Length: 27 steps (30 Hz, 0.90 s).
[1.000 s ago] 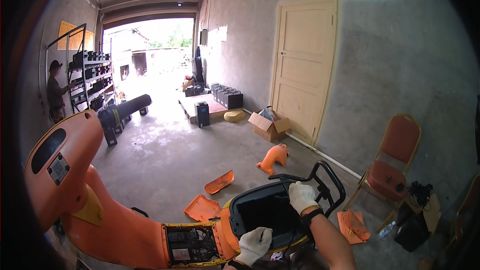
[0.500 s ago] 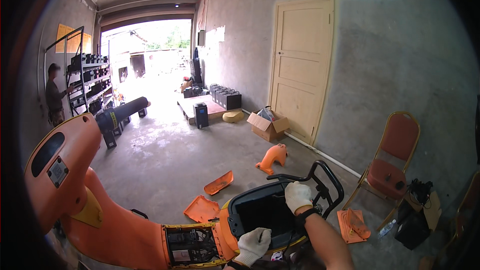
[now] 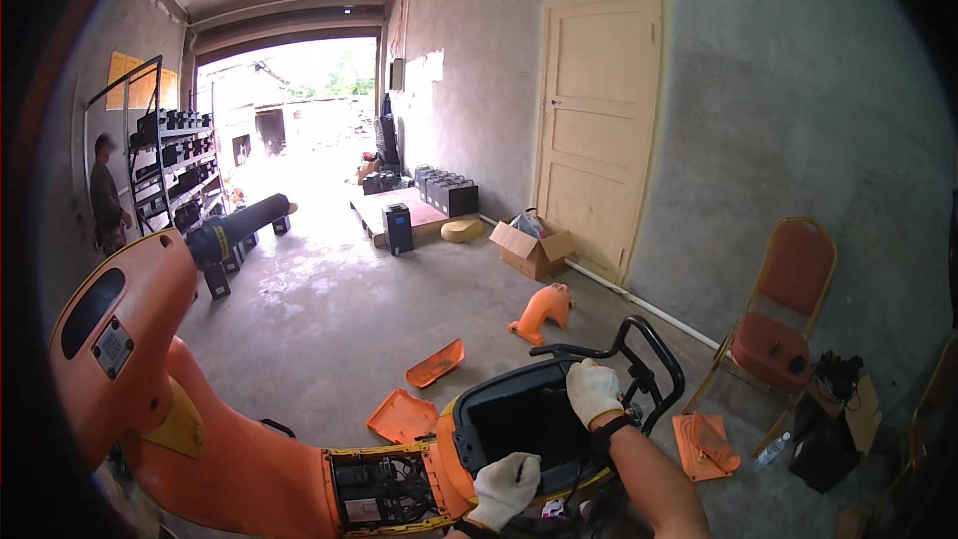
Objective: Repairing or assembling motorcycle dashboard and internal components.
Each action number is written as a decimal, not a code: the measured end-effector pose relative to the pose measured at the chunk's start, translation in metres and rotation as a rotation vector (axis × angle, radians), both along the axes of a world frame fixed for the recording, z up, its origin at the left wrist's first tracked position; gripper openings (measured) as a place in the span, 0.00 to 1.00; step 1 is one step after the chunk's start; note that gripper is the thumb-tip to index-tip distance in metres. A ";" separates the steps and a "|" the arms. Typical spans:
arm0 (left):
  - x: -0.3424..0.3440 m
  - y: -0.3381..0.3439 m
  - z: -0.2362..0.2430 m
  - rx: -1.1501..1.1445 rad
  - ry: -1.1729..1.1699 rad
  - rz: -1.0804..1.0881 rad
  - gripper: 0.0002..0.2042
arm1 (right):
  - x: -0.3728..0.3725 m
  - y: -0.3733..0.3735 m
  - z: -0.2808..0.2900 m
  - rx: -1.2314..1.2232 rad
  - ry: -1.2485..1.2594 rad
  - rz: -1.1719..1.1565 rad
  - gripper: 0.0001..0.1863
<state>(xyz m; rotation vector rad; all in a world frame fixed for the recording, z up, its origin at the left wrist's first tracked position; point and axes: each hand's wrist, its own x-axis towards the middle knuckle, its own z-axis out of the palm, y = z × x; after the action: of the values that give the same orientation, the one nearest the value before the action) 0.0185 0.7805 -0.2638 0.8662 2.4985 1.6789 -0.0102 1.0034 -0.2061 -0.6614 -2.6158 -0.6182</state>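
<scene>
An orange electric scooter [image 3: 230,474] stretches across the foreground, its dark storage compartment [image 3: 519,429] uncovered. My right hand [image 3: 594,391], in a white knit glove, is closed at the compartment's right rear edge, beside the black grab rail [image 3: 654,354]. Whatever its fingers grip is hidden. Over the near rim, my left hand [image 3: 506,489], gloved too, has its fingers curled in; I cannot make out anything in them. Left of the compartment, an opening in the floorboard shows wiring and dark parts [image 3: 384,489].
Orange body panels [image 3: 401,417] lie on the floor beyond the scooter, and more [image 3: 707,447] lie to the right. A red chair [image 3: 783,309], a plastic bottle [image 3: 773,449] and a cardboard box [image 3: 534,248] stand about. Far left, a person [image 3: 107,195] stands near battery shelves [image 3: 185,155].
The view has shifted very slightly. Both my hands stay nearly where they were. The person at the far left has lowered an arm from the shelves.
</scene>
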 end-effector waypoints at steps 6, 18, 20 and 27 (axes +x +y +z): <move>0.001 0.000 0.003 0.045 0.109 0.026 0.12 | -0.001 0.001 0.008 -0.207 0.044 0.004 0.09; 0.003 0.008 0.018 -0.181 0.126 0.066 0.14 | 0.078 0.027 0.028 -1.170 0.175 0.046 0.18; 0.004 0.010 0.024 -0.305 0.110 0.016 0.14 | 0.081 0.025 0.023 -1.162 0.188 -0.002 0.21; 0.004 0.008 0.023 -0.406 0.084 -0.059 0.14 | 0.062 0.026 0.019 -1.313 0.047 -0.127 0.25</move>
<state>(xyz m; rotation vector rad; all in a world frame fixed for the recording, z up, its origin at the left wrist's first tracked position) 0.0222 0.7883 -0.2406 0.9650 2.6927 1.0757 0.0517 1.0290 -0.1870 -1.1172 -2.6509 1.2075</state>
